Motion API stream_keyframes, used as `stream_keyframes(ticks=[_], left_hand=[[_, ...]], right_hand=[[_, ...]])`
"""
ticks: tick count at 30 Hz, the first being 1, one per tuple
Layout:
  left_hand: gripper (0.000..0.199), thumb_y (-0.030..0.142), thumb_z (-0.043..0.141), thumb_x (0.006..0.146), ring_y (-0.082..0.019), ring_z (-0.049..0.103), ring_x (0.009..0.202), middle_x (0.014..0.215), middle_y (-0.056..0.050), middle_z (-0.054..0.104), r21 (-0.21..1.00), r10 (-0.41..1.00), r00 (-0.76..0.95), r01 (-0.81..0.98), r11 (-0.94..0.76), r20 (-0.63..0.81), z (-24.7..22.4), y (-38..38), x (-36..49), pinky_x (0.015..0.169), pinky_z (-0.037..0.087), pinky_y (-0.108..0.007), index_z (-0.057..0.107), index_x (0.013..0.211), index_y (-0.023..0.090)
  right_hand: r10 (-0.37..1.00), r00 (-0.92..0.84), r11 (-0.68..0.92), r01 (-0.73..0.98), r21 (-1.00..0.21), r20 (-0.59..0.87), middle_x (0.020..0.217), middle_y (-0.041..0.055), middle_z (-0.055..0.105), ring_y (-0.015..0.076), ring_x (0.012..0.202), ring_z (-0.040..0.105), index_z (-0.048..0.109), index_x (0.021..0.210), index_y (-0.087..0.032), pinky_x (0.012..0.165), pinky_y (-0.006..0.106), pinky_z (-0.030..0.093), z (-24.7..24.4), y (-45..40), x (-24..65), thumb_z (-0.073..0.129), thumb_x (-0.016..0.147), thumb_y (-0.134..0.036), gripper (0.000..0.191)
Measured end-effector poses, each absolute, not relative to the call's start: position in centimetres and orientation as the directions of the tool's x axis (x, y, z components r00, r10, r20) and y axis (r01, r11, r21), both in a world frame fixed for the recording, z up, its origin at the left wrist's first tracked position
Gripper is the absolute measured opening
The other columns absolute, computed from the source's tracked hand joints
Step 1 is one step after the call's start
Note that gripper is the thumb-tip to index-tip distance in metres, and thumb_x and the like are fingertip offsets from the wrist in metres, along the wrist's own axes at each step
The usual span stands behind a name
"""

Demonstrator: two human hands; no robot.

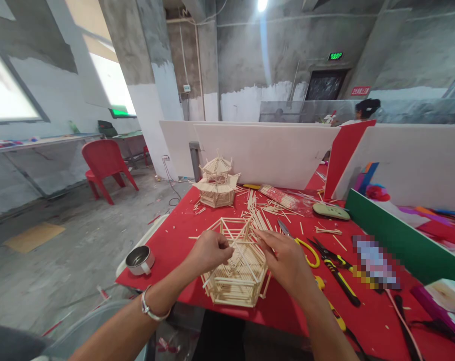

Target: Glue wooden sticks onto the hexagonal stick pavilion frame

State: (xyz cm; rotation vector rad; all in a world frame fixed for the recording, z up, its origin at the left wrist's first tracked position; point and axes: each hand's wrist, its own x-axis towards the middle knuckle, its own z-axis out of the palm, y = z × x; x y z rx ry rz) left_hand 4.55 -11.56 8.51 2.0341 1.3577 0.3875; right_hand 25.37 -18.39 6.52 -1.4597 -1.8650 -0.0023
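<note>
A six-sided openwork model made of thin wooden sticks sits near the front edge of the red table, crossed by long sticks at its top. My left hand is over its left half, thumb and fingertips pinched together above the middle. What is between those fingertips is too small to make out. At the model's right side is my right hand, its fingers stretched toward the upper right corner and thumb apart. Whether those fingertips touch the sticks I cannot tell. Behind stands a tiered stick pagoda with a pointed roof.
Loose sticks and a plastic-wrapped bundle lie behind the model. To the right are yellow-handled scissors, pliers and a green board. A metal cup stands at the table's left edge.
</note>
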Motion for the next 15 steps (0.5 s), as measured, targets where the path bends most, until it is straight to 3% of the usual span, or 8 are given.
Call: stream_keyframes(ticks=[4, 9, 13, 15], left_hand=[[0.021, 0.027, 0.058, 0.073, -0.012, 0.062, 0.05, 0.054, -0.002, 0.069, 0.687, 0.9, 0.421, 0.687, -0.236, -0.112, 8.8, -11.6, 4.6, 0.045, 0.036, -0.018, 0.065, 0.057, 0.015], [0.022, 0.026, 0.058, 0.072, -0.012, 0.063, 0.05, 0.05, 0.0, 0.066, 0.697, 0.9, 0.426, 0.673, -0.247, -0.093, 8.9, -11.7, 4.6, 0.045, 0.037, -0.018, 0.06, 0.053, 0.015], [0.026, 0.028, 0.058, 0.073, -0.013, 0.066, 0.052, 0.047, 0.001, 0.063, 0.693, 0.897, 0.435, 0.669, -0.268, -0.073, 8.7, -11.6, 4.5, 0.045, 0.037, -0.017, 0.056, 0.05, 0.016], [0.027, 0.029, 0.058, 0.073, -0.014, 0.066, 0.054, 0.047, 0.0, 0.062, 0.691, 0.897, 0.438, 0.667, -0.279, -0.062, 8.4, -11.5, 4.5, 0.045, 0.037, -0.017, 0.055, 0.05, 0.016]], right_hand=[[0.814, 0.04, 0.28, 0.847, -0.451, 0.579, 0.116, 0.0074, 0.073, 0.0227, 0.106, 0.068, 0.07, 0.119, -0.023, 0.096, 0.041, 0.052, 5.6, -20.7, 27.0, 0.047, 0.096, -0.028, 0.033], [0.857, 0.145, 0.112, 0.884, -0.454, 0.494, 0.117, 0.0072, 0.072, 0.0243, 0.108, 0.067, 0.071, 0.117, -0.024, 0.097, 0.041, 0.051, 2.8, -23.1, 29.2, 0.043, 0.096, -0.034, 0.037], [0.894, 0.403, -0.323, 0.882, -0.342, 0.195, 0.119, 0.0109, 0.071, 0.0294, 0.1, 0.07, 0.068, 0.122, -0.023, 0.084, 0.041, 0.054, -0.4, -25.5, 32.4, 0.036, 0.096, -0.043, 0.046], [0.888, 0.46, -0.433, 0.85, -0.3, 0.02, 0.116, 0.0151, 0.071, 0.0314, 0.1, 0.07, 0.066, 0.123, -0.019, 0.082, 0.041, 0.053, -2.0, -26.6, 34.0, 0.033, 0.096, -0.048, 0.052]])
